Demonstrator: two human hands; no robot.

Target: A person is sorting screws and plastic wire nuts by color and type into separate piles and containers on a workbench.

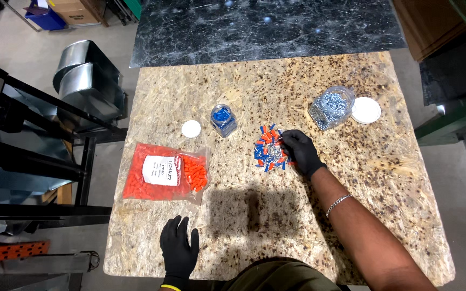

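Observation:
My right hand point(300, 151), in a black glove, reaches into a small pile of mixed blue and orange connectors and screws point(268, 151) on the chipboard table point(276, 215); its fingertips pinch at the pile's right edge, and I cannot tell what they hold. My left hand point(179, 249), also gloved, lies flat with fingers spread near the table's front edge, holding nothing. A clear bag of orange connectors point(165, 172) lies to the left of the pile. A small jar with blue connectors point(223, 119) stands behind the pile, its white lid point(191, 129) beside it.
A larger clear jar of silver screws point(331, 108) lies at the back right with its white lid point(365, 110) next to it. A dark marbled slab point(265, 27) adjoins the far edge. Metal ducting point(87, 81) and black racks point(28, 161) stand to the left.

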